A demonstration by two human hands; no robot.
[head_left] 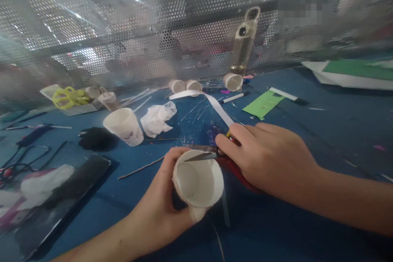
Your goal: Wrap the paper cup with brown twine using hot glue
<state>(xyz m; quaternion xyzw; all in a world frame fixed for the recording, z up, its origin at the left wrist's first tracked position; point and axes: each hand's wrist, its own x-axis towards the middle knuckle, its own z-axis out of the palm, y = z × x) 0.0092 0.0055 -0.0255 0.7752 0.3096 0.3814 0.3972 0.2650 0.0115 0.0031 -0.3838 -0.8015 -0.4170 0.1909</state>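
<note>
A white paper cup is tilted with its mouth toward me, and my left hand is wrapped round its side. Twine seems to cover part of its outer wall. My right hand grips a pair of scissors with red handles. The blades are parted across the cup's far rim, one inside the mouth and one outside. From near my right hand a white paper strip curves away over the table. A thin strand and a clear strip hang below the cup.
Left of the cup stand another paper cup and crumpled tissue. A black phone-like slab lies at the lower left. Yellow scissors, small cups, green paper and a bottle are farther back, before a perforated metal screen.
</note>
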